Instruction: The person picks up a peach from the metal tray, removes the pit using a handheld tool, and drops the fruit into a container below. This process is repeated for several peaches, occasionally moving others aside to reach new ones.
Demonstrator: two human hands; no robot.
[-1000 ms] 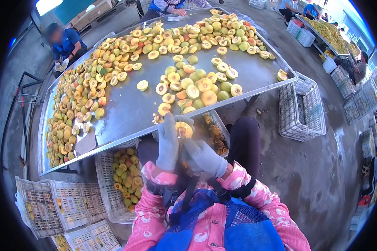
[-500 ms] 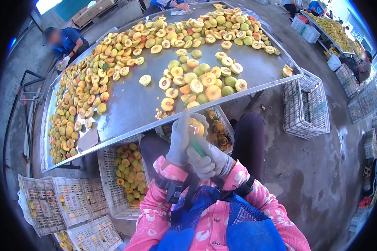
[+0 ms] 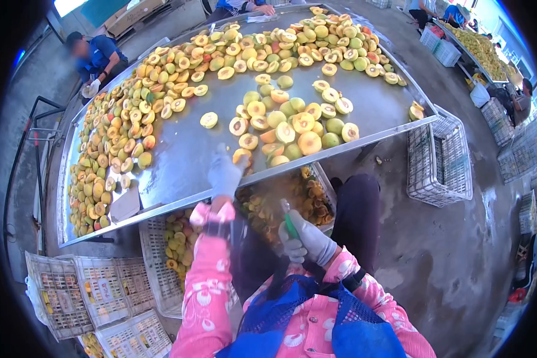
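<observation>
My left hand [image 3: 225, 173], gloved in grey and smeared by motion, reaches over the near edge of the metal table [image 3: 185, 140]. It is right beside a peach half [image 3: 242, 156] at the edge of a small pile of cut peaches [image 3: 285, 132]. Its fingers are too blurred to make out. My right hand [image 3: 309, 240], also gloved, is closed round a green-handled tool [image 3: 291, 225] with a short metal tip pointing up. It stays below the table edge, over a crate of peach scraps [image 3: 317, 209] between my knees.
A large heap of peach halves [image 3: 131, 113] runs along the table's left and far sides. A crate of peaches [image 3: 179, 241] stands under the table. An upright white crate [image 3: 438, 161] is at the right. Another person [image 3: 98, 59] sits at the far left.
My hands have separated. The left has moved up and left onto the table, and the peach it held is gone from between the hands. My right hand has dropped slightly, still gripping the tool.
</observation>
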